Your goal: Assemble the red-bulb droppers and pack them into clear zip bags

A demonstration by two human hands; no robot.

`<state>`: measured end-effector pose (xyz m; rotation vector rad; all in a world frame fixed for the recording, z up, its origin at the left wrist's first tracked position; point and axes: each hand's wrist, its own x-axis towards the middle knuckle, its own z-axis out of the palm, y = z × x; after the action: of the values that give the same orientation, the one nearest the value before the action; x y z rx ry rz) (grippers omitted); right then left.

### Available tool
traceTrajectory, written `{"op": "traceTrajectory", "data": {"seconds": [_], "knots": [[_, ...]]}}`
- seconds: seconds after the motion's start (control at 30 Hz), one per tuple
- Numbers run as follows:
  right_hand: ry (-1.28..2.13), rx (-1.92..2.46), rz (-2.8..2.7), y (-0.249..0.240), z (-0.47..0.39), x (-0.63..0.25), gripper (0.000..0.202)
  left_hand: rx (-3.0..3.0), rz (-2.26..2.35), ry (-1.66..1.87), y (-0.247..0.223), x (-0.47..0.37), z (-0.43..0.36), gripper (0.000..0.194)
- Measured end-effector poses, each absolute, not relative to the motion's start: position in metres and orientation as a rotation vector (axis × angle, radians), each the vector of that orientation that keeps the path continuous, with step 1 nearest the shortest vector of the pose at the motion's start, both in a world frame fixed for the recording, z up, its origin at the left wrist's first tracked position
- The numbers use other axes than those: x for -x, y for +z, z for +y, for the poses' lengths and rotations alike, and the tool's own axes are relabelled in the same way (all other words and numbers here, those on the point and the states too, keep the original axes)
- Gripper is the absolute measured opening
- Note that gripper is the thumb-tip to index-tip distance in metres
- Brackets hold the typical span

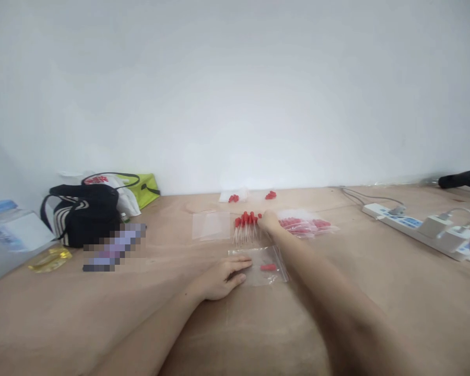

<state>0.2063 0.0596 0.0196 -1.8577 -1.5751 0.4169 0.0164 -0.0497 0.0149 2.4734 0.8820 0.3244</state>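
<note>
My left hand (223, 277) lies with fingers spread on the left edge of a clear zip bag (254, 274), which has a red piece (268, 267) in its middle. Farther forward, my right hand (268, 222) is closed at the right end of a row of red-topped items with thin pale stems (246, 220). A small red tip shows at its fingertips. Right of that hand, several clear bags with red pieces (303, 224) lie in a pile. Flat clear bags (210, 225) lie left of the row.
Small red clusters (271, 195) lie near the wall. At the left are a black bag (88, 214), a green bag (147, 190), a blurred purple object (115, 248) and a yellow packet (50, 259). A white power strip (411, 224) with plugs stands right.
</note>
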Motion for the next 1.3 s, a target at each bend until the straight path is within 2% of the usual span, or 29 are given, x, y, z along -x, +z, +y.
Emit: {"op": "traceTrajectory", "data": {"seconds": [0.2, 0.3, 0.43, 0.6, 0.77, 0.93, 1.3], "knots": [[0.412, 1.675, -1.482, 0.034, 0.019, -0.24, 0.019, -2.485, 0.852, 0.361, 0.012, -0.015, -0.049, 0.04], [0.601, 1.328, -1.311, 0.03, -0.019, -0.268, 0.019, -2.5, 0.868, 0.382, 0.008, -0.019, -0.048, 0.037], [0.713, 1.193, -1.123, 0.015, -0.054, -0.294, 0.025, -2.526, 0.849, 0.353, 0.007, -0.023, -0.048, 0.037], [0.882, 1.135, -0.934, -0.001, -0.057, -0.286, 0.028, -2.514, 0.875, 0.354, 0.007, -0.023, -0.05, 0.037], [1.001, 1.071, -0.894, -0.008, -0.058, -0.266, 0.046, -2.541, 0.909, 0.478, 0.007, -0.023, -0.052, 0.044], [1.062, 1.117, -1.022, -0.012, -0.064, -0.261, 0.037, -2.526, 0.973, 0.521, 0.011, -0.026, -0.054, 0.053], [1.082, 1.17, -1.416, -0.02, -0.052, -0.279, 0.026, -2.477, 0.97, 0.463, 0.015, -0.026, -0.053, 0.053]]}}
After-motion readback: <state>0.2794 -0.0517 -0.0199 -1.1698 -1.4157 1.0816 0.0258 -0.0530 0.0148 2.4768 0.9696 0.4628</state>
